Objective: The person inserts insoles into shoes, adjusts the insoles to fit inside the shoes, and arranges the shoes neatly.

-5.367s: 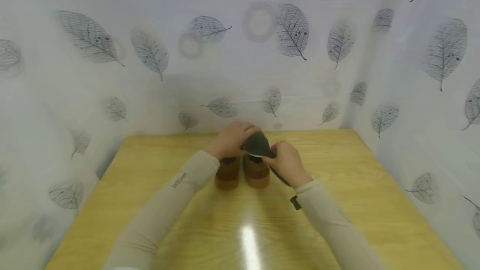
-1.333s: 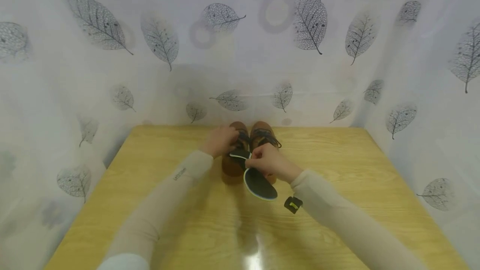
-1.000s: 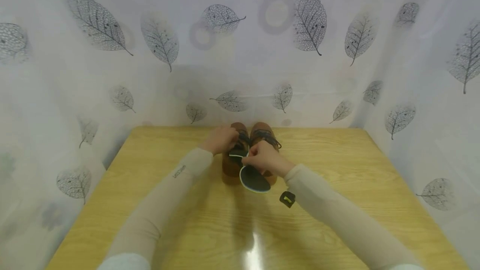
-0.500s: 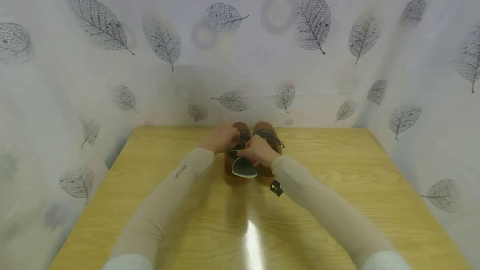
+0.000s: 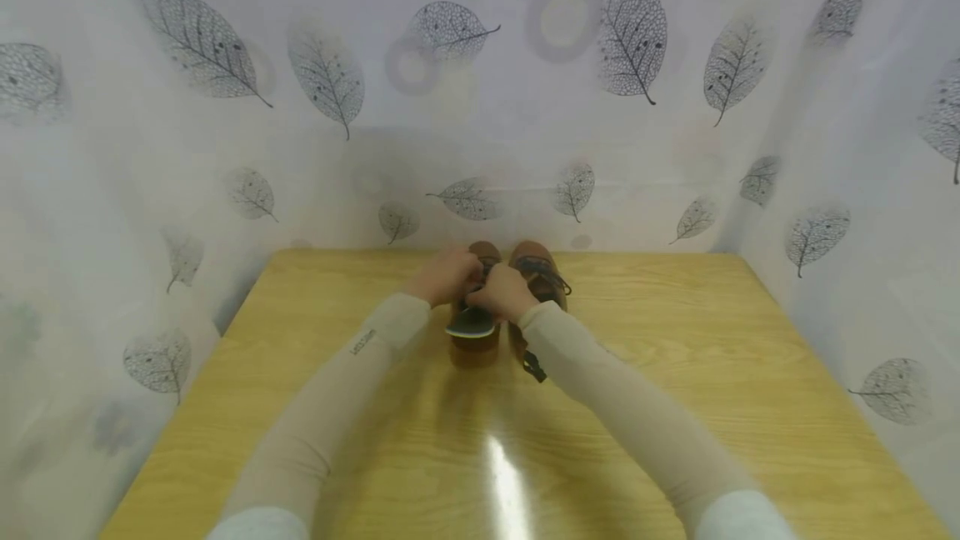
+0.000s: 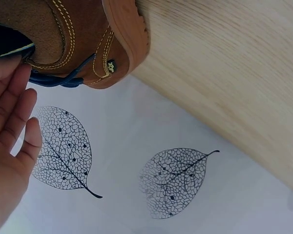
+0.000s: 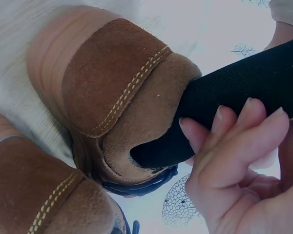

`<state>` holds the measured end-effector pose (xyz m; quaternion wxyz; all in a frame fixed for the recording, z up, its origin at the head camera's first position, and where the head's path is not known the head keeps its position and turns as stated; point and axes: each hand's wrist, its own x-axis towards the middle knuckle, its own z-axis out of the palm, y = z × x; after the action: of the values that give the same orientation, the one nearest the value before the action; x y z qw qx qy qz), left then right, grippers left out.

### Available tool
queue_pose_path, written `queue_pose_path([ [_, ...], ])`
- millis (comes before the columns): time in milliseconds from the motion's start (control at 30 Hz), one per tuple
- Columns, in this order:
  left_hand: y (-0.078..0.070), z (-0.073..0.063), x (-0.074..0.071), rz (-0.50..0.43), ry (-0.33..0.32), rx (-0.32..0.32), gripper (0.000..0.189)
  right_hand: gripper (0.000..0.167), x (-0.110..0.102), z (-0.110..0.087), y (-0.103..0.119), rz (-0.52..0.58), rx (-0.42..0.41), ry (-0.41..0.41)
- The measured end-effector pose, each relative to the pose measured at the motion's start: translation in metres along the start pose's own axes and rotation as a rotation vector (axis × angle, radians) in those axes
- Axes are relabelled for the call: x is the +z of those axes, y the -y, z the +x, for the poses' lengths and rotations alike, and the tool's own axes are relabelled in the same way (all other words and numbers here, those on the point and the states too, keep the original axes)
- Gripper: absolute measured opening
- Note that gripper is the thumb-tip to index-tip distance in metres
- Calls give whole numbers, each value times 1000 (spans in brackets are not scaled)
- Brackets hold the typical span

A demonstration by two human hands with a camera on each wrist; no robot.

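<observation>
Two brown suede shoes stand side by side at the table's far edge, toes to the wall. My right hand (image 5: 504, 292) pinches a black insole (image 7: 254, 73), whose front part goes into the opening of the left shoe (image 7: 117, 73). In the head view its wide, pale-edged heel end sticks up over the shoe's heel. At the same shoe's front my left hand (image 5: 446, 275) holds the dark tongue, fingers at the blue laces (image 6: 58, 78); its thumb is hidden. The right shoe (image 5: 534, 250) stands just beside, partly behind my right wrist.
The wooden table (image 5: 675, 340) runs up to a white curtain (image 5: 487, 123) printed with grey leaves, which also hangs at both sides. A small black tag (image 5: 534, 367) hangs at my right cuff. Light glares off the table's front part.
My right hand has moved forward and left with the insole, pushing its front end deeper into the left shoe. Earlier the insole was held above the shoes. My left hand has lately stayed at the shoe.
</observation>
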<state>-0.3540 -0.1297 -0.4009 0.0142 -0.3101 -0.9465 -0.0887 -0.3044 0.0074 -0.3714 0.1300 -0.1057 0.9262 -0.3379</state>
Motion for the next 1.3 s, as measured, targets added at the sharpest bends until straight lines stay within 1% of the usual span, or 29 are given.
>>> queue_pose_path([
  [167, 2, 1, 3, -19, 18, -23, 24, 22, 2, 3, 0, -37, 15, -35],
  [333, 2, 2, 2, -26, 15, -15, 24, 26, 4, 8, -3, -77, 25, -67],
  [467, 2, 1, 1, -5, 16, -6, 15, 32, 8, 13, -7, -113, 86, -99],
  [600, 1, 1, 0, 1, 26, -4, 6, 42, 14, 19, -10, -157, 172, -145],
  [733, 0, 1, -1, -14, 33, -10, 10, 53, 21, 23, -12, -237, 223, -199],
  [833, -1, 1, -1, -21, 31, -19, 13, 55, 25, 25, -13, -286, 227, -213],
  [933, -1, 1, 1, -29, 28, -20, 12, 53, 23, 23, -15, -315, 186, -174],
  [1033, -2, 2, 4, -32, 33, -6, 9, 52, 14, 16, -13, -336, 109, -70],
  [1133, -2, 2, 4, -35, 37, 17, 8, 50, 1, 7, -6, -347, 37, 43],
  [1200, -1, 2, 4, -32, 31, 25, 7, 51, -8, 0, 1, -363, 25, 103],
  [1300, 2, 3, 1, -23, 20, 20, 7, 53, -17, -11, 13, -392, 16, 168],
])
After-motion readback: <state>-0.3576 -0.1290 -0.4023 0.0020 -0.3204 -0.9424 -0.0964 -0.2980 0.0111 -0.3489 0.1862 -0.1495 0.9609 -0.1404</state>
